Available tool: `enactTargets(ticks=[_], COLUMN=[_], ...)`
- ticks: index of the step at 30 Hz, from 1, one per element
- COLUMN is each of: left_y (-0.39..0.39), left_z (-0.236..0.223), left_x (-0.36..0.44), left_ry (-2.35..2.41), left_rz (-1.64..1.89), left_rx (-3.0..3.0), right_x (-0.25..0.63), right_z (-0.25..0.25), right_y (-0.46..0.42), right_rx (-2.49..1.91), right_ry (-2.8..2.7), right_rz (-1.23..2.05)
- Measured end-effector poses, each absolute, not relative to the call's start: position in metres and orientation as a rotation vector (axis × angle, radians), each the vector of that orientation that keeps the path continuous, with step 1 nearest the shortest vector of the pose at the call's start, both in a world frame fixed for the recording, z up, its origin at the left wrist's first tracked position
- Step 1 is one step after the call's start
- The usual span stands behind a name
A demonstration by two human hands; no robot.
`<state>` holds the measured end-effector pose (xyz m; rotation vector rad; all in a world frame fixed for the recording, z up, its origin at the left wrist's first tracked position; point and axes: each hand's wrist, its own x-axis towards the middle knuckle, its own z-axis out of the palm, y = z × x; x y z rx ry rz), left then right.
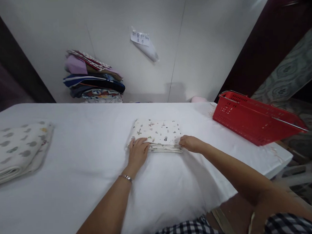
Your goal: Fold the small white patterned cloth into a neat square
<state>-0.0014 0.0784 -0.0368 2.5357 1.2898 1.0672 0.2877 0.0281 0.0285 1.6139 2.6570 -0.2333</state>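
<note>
A folded white cloth with small printed figures [158, 131] lies in the middle of the table, covered in a white sheet [95, 162]. My left hand [137, 152] rests on the cloth's near left corner, fingers lying flat over its edge. My right hand [191, 143] touches the near right corner, its fingers curled against the stacked layers. A thin bracelet sits on my left wrist. Whether the right fingers grip the layers is hard to tell.
A red plastic basket [252, 117] stands at the table's right end. Another folded cloth with grey spots [15, 149] lies at the left. A pile of folded fabrics [93, 78] sits against the white wall behind, under a paper note [140, 37].
</note>
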Motion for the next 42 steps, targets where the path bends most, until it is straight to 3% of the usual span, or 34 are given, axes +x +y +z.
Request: enactTargets(ticks=[14, 35, 42], left_y=[0.074, 0.077, 0.069], left_z=[-0.035, -0.018, -0.024], left_x=[0.000, 0.061, 0.057], left_ry=[1.330, 1.144, 1.075], left_rz=[1.024, 0.829, 0.925], left_rx=[2.608, 2.915, 2.946], right_x=[0.290, 0.292, 0.293], right_z=[0.019, 0.024, 0.020], right_y=[0.020, 0.022, 0.016], right_rx=[1.567, 1.761, 1.771], right_ry=[2.646, 2.648, 2.696], right_rz=[0.039, -0.007, 0.053])
